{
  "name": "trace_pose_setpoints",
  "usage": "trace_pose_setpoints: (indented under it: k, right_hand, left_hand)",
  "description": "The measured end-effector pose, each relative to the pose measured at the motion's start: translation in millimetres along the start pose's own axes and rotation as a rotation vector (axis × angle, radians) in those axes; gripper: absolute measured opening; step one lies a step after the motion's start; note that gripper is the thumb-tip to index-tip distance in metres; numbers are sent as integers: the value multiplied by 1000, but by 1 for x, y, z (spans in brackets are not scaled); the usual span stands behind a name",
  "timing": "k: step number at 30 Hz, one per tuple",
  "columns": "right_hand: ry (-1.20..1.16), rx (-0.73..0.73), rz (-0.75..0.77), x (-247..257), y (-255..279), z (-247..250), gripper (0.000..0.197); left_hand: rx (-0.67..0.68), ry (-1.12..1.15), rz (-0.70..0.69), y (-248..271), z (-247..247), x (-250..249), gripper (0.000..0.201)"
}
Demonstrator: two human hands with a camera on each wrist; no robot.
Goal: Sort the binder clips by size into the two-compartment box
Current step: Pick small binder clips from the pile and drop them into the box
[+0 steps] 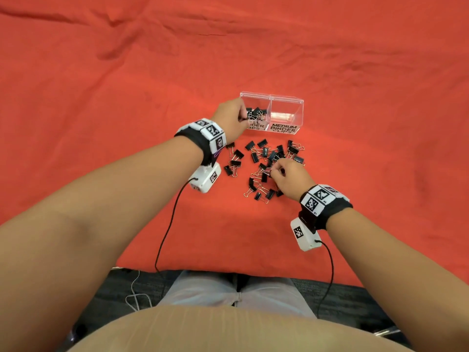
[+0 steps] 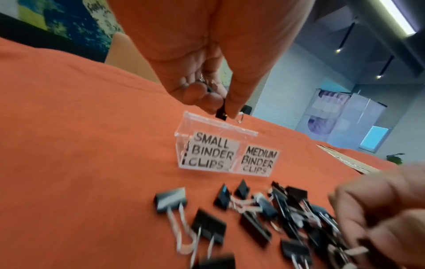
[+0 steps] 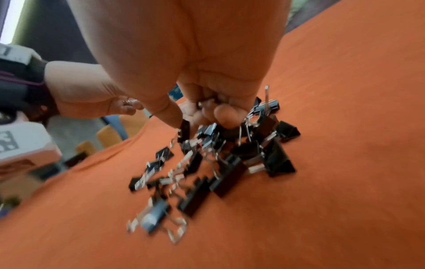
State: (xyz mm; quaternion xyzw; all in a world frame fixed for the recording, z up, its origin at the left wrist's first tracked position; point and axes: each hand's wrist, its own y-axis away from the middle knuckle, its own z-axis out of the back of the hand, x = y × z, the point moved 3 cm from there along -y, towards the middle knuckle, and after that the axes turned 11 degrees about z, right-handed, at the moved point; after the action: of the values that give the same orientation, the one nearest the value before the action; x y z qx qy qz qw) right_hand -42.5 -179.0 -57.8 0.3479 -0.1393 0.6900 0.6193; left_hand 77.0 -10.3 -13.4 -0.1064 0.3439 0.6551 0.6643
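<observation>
A clear two-compartment box (image 1: 272,96) stands on the red cloth, labelled SMALL BINDER CLIPS on the left and MEDIUM BINDER CLIPS on the right. Several small black clips (image 1: 256,112) lie in the left compartment. The right compartment (image 1: 284,115) looks bare. My left hand (image 1: 246,118) hovers over the small compartment and pinches a small black clip (image 2: 221,113) between thumb and fingers (image 2: 232,109). A loose pile of black binder clips (image 1: 266,161) lies in front of the box. My right hand (image 1: 273,172) is down in that pile, fingers curled, pinching a clip (image 3: 184,129).
A few clips (image 1: 233,161) lie apart at the pile's left, near my left wrist camera (image 1: 205,177). Cables run from both wrist units back over the table's near edge (image 1: 228,271). Wrinkled red cloth (image 1: 228,47) stretches beyond the box.
</observation>
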Motion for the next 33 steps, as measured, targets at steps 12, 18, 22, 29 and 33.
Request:
trace_pose_setpoints:
  k: [12,18,22,29,33]
  right_hand:
    - [-251,-203,-193,7,-54,63,18]
    - [-20,-235,-102,36,-109,74,18]
    - [120,-149,-43,55,-130,61,14]
    - [61,-155,63,54,-119,53,24]
    - [-14,-143,77,49,-84,47,18]
  left_hand:
    - [26,-228,-49,-46,-14,-29,32]
    - [-51,-50,-30,-7,-10,0,34]
    - [60,-57,-18,36,-29,31,26]
    - [223,-83,-30,87,-72,53,28]
    - [258,-180,-70,90,-85,50,30]
